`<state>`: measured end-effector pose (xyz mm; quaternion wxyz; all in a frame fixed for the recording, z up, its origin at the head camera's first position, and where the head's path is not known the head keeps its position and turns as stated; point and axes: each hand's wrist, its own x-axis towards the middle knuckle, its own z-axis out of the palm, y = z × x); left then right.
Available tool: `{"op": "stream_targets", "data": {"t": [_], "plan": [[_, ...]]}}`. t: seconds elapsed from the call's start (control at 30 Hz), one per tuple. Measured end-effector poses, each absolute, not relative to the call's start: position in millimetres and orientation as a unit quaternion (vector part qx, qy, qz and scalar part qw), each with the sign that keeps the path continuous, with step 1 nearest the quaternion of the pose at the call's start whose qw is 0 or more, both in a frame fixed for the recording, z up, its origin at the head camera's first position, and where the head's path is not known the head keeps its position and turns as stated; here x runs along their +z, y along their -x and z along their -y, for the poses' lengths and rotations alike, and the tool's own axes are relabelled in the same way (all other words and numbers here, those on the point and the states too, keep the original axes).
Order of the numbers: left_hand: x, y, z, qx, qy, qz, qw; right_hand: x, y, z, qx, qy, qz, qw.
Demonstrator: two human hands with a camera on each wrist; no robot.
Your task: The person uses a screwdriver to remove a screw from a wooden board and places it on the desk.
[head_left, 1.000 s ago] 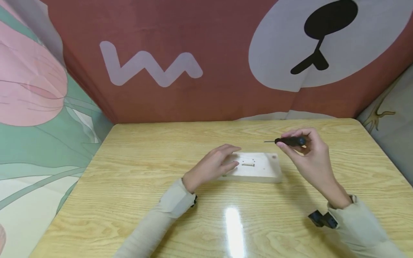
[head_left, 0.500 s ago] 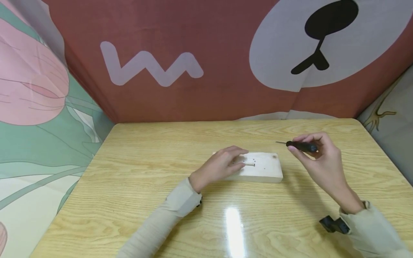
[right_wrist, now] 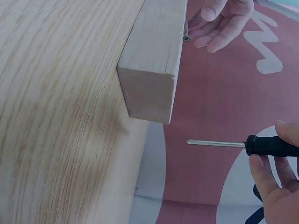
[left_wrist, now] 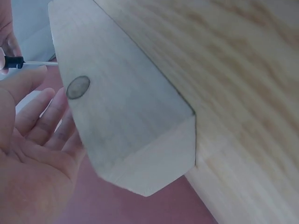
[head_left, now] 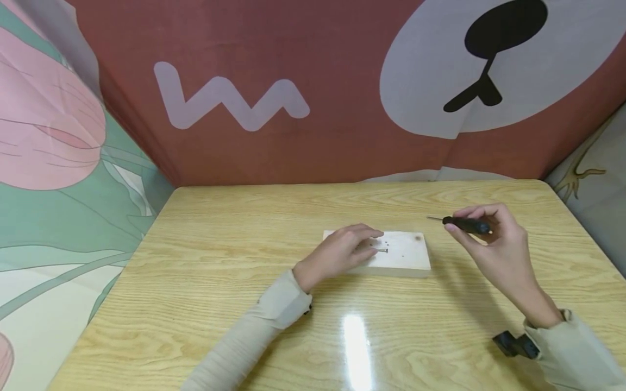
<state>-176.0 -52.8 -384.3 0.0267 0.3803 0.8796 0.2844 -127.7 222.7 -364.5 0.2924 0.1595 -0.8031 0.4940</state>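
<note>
A pale wooden block (head_left: pixel 406 260) with several small holes in its top lies on the table. On it lies a screw (head_left: pixel 383 250), its head showing in the right wrist view and its other end hidden behind the left thumb. My left hand (head_left: pixel 338 251) hovers over the block's left part, thumb right by the screw and fingers loosely spread. To the right, above the table, my right hand (head_left: pixel 506 255) grips a black-handled screwdriver (head_left: pixel 464 224), its thin metal shaft pointing left. The left wrist view shows a dark oval mark on the block's (left_wrist: pixel 126 107) side.
The wood-grain table (head_left: pixel 235 228) runs back to a red cloth backdrop (head_left: pixel 342 108) with a printed cartoon face. A flower-patterned cloth (head_left: pixel 49 136) hangs at the left. A black wrist camera (head_left: pixel 515 345) sits under the right cuff.
My left hand has shifted right along the block, bringing its thumb to the screw. My right hand has drawn away to the right with the screwdriver. The block stays about where it was.
</note>
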Motion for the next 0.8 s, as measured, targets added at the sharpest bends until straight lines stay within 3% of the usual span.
{"op": "stream_targets", "data": {"t": [0.8], "plan": [[-387, 179, 40, 0.218, -0.408, -0.887, 0.014, -367, 125, -232, 0.477, -0.142, 0.815, 0.295]]}}
